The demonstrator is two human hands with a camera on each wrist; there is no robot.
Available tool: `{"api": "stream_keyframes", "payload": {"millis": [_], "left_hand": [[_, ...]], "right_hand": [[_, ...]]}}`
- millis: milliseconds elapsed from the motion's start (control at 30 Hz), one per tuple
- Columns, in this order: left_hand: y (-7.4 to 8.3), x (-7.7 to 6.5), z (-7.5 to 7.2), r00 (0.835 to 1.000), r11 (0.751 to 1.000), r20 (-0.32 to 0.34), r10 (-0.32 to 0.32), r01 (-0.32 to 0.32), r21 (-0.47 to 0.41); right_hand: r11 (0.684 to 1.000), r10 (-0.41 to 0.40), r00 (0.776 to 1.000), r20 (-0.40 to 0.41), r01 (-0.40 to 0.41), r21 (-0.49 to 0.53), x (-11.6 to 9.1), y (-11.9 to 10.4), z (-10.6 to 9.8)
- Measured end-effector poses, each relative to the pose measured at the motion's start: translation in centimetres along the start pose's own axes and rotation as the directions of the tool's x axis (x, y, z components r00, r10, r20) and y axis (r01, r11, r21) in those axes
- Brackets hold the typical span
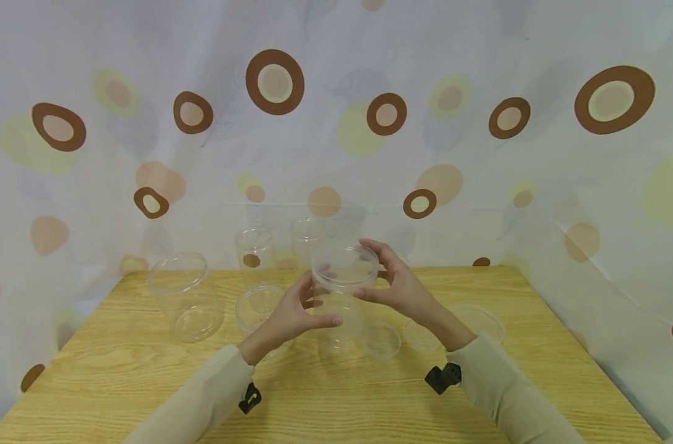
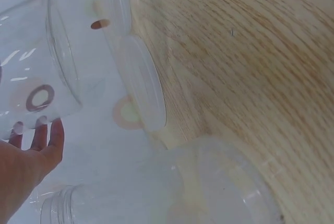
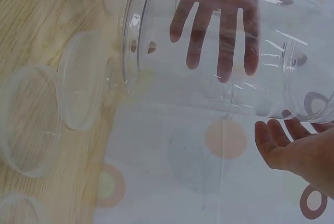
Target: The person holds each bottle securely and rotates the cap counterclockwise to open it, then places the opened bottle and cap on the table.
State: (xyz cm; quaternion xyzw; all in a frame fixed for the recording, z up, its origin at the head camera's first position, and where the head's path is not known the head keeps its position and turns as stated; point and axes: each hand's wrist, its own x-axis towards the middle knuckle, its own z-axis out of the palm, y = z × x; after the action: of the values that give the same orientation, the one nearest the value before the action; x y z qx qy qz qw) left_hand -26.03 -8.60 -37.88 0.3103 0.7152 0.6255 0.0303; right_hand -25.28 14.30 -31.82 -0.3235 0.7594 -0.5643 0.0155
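My two hands hold a clear plastic jar (image 1: 331, 299) upright in front of me. The left hand (image 1: 292, 311) grips its side, thumb at the front and fingers behind; those fingers show through the wall in the right wrist view. Around the top rim curl the thumb and fingers of the right hand (image 1: 400, 290). In the left wrist view the jar's base (image 2: 65, 51) is raised off the table. Whether a lid covers its top, I cannot tell. The left hand (image 2: 26, 169) and right hand (image 3: 302, 151) also appear in their own wrist views.
A wide clear jar (image 1: 187, 302) stands at the left, with more clear jars (image 1: 254, 253) behind and a nearer jar (image 1: 259, 302) beside the left hand. Round clear lids (image 1: 382, 341) lie to the right on the wooden table (image 1: 325, 407). A patterned curtain (image 1: 336, 154) hangs behind.
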Motion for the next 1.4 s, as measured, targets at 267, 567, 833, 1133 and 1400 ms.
{"api": "stream_keyframes", "payload": {"millis": [267, 567, 833, 1133, 1400], "left_hand": [[-0.1, -0.1, -0.1, 0.997, 0.999, 0.067, 0.029, -0.027, -0.036], [0.4, -0.1, -0.1, 0.993, 0.999, 0.119, 0.022, -0.016, -0.048], [0.2, 0.1, 0.1, 0.994, 1.0, 0.105, 0.017, -0.016, -0.017], [-0.1, 0.5, 0.5, 0.999, 0.999, -0.015, -0.045, 0.045, 0.007], [1.1, 1.2, 1.6, 0.991, 0.996, -0.099, -0.089, 0.089, 0.001]], "right_hand": [[0.996, -0.05, 0.997, 0.059, 0.046, 0.075, 0.0, -0.1, -0.2], [0.966, -0.107, 0.985, 0.136, 0.071, 0.247, 0.4, 0.5, -0.9], [0.955, -0.167, 0.983, 0.073, 0.143, 0.26, 0.4, 0.3, -1.7], [0.956, -0.167, 0.983, -0.072, 0.18, 0.232, -0.1, 1.1, -4.3], [0.971, -0.037, 0.988, -0.153, 0.072, 0.23, -1.4, 2.3, -7.0]]}}
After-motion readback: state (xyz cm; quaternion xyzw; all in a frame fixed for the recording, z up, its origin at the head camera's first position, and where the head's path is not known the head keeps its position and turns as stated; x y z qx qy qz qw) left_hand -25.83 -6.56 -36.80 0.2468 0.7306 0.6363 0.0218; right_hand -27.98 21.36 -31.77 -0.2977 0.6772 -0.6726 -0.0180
